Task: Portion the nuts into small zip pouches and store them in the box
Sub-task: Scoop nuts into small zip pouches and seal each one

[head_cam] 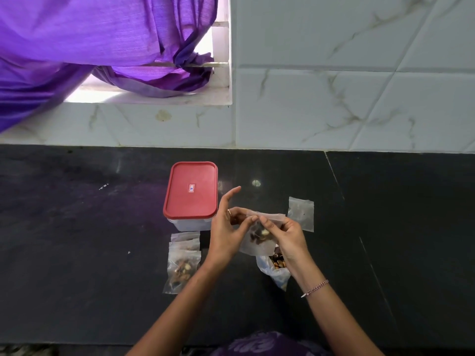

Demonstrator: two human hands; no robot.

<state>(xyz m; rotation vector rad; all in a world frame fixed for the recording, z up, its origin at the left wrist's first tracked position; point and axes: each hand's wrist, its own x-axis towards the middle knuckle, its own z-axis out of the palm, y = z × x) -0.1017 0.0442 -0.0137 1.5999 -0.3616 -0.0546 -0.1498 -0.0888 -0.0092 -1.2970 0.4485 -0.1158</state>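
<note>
Fingers of left hand (pixel 226 235) and right hand (pixel 288 237) pinch one nut pouch (pixel 257 236); three filled pouches (pixel 183 265), one empty pouch (pixel 300 214); box (pixel 190 196) sticker (pixel 191 188) unreadable.

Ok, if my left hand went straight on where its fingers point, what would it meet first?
Likely the tiled wall: the left hand points just right of the red-lidded box, over the counter. Depth unclear.

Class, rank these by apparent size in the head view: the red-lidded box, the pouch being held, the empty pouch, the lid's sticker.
1. box
2. held pouch and empty pouch: alike; one is nearer and partly covered, so unranked
3. sticker
</note>
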